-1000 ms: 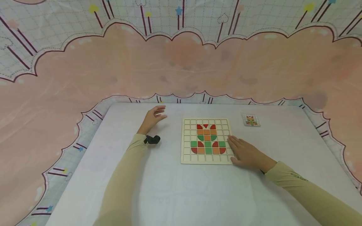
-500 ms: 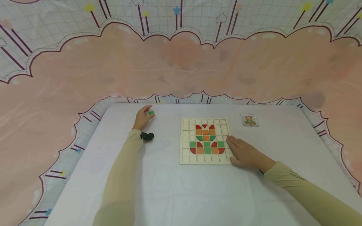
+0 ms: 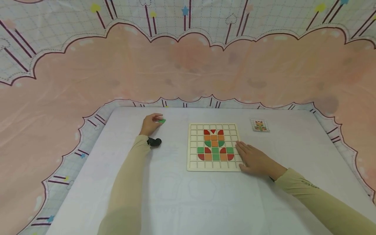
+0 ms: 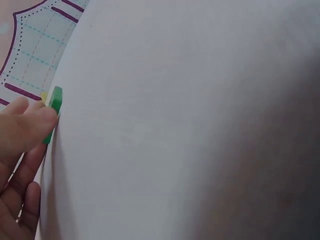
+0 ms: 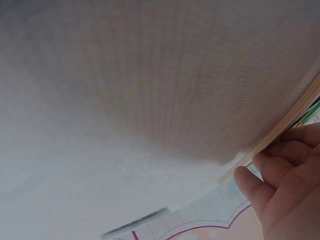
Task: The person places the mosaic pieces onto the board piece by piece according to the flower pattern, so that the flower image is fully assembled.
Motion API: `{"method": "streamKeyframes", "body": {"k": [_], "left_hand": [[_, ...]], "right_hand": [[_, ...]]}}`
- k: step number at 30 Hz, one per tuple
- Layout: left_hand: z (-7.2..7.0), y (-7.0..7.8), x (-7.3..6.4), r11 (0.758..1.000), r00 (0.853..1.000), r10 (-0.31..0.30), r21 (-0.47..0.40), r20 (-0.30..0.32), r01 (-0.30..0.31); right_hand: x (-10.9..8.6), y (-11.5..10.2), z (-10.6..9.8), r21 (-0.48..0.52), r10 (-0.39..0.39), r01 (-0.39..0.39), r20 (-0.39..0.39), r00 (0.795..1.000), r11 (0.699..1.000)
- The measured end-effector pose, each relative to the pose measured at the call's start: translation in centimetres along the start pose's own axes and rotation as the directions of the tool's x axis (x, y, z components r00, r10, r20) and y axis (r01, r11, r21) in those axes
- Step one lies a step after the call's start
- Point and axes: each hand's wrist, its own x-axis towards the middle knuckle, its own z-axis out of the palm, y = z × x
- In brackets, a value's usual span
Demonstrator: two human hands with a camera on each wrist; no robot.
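Observation:
A small green tile (image 3: 162, 121) sticks out from the fingertips of my left hand (image 3: 149, 124), which pinches it above the far left part of the table. In the left wrist view the green tile (image 4: 57, 99) is seen edge-on between thumb and fingers. A square wooden grid board (image 3: 194, 165) lies flat in the middle, bearing red, orange and green tiles set in a flower shape. My right hand (image 3: 256, 159) rests with straight fingers against the board's right edge. In the right wrist view, its fingers (image 5: 272, 167) touch the board's pale wooden side (image 5: 280, 125).
A small picture card (image 3: 259, 125) with a similar flower on a grid lies behind the board to the right. White cloth covers the table (image 3: 182, 202). Patterned peach fabric (image 3: 188, 71) hangs beyond the far edge.
My left hand has moved left from nearer the board, then slightly back right, and the green tile has come into view and turned in its fingertips. The right hand and board stay put.

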Motion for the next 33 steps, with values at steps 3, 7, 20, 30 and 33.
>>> {"method": "streamKeyframes", "body": {"k": [3,7,20,30,33], "left_hand": [[0.04,0.59,-0.34,0.999,1.0,0.001,0.035,0.031,-0.002],[0.04,1.12,-0.52,0.994,0.997,-0.041,0.102,0.065,0.035],[-0.19,1.01,-0.67,0.983,0.988,-0.061,0.183,0.144,0.034],[-0.24,0.78,-0.72,0.978,0.986,-0.072,0.204,0.149,0.04],[-0.25,0.94,-0.74,0.973,0.987,-0.074,0.227,0.141,0.041]], "right_hand": [[-0.05,0.02,-0.03,-0.006,-0.006,0.006,-0.009,1.0,1.0],[-0.09,-0.03,-0.09,0.004,0.003,-0.003,0.001,1.0,1.0],[-0.09,-0.16,-0.13,0.018,0.016,-0.016,0.019,1.0,1.0],[0.02,0.02,0.14,-0.005,0.01,-0.01,0.01,1.0,1.0],[0.04,0.03,0.16,-0.005,0.008,-0.008,0.005,1.0,1.0]]}}
